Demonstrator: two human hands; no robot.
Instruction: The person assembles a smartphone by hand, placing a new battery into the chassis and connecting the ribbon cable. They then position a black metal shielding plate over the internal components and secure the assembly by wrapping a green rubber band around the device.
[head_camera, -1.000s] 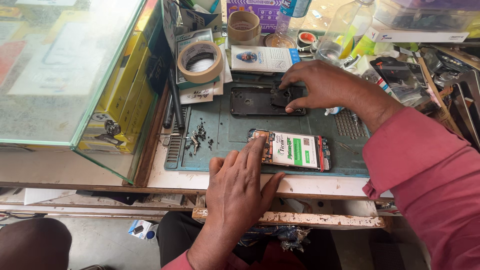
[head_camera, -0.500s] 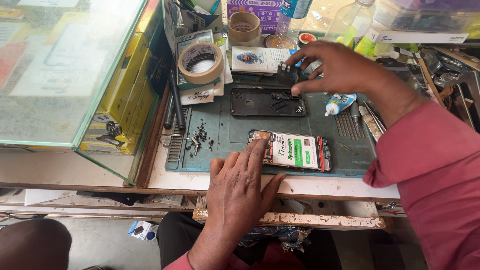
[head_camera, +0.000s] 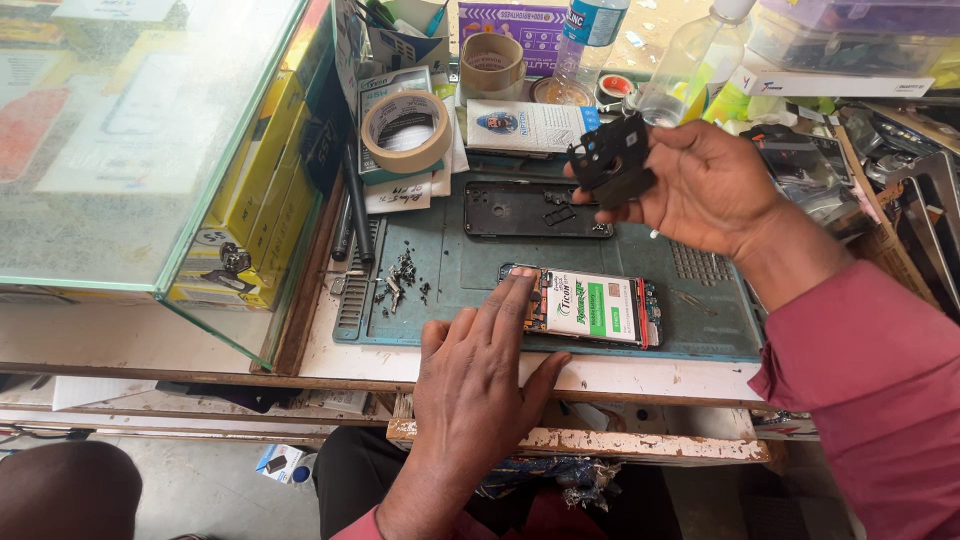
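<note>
An opened phone (head_camera: 590, 310) with a green-and-white battery lies face down on a teal work mat (head_camera: 450, 270). My left hand (head_camera: 480, 380) rests flat at the mat's near edge, fingertips touching the phone's left end. My right hand (head_camera: 700, 185) is raised above the mat's far side and grips a small black plastic cover piece (head_camera: 612, 160). A black phone back frame (head_camera: 535, 210) lies on the mat just beyond the opened phone. A small heap of screws and bits (head_camera: 400, 275) sits on the mat's left part.
A glass case (head_camera: 150, 150) over yellow boxes stands at left. A tape roll (head_camera: 405, 130) lies on papers behind the mat, another roll (head_camera: 492, 65) further back. Plastic bottles (head_camera: 690, 60), boxes and tools crowd the back and right. The wooden bench edge (head_camera: 580, 440) runs below.
My right hand rose from the black frame on the mat, moved toward the back, and now holds the black cover piece up in the air. My left hand stayed on the phone.
</note>
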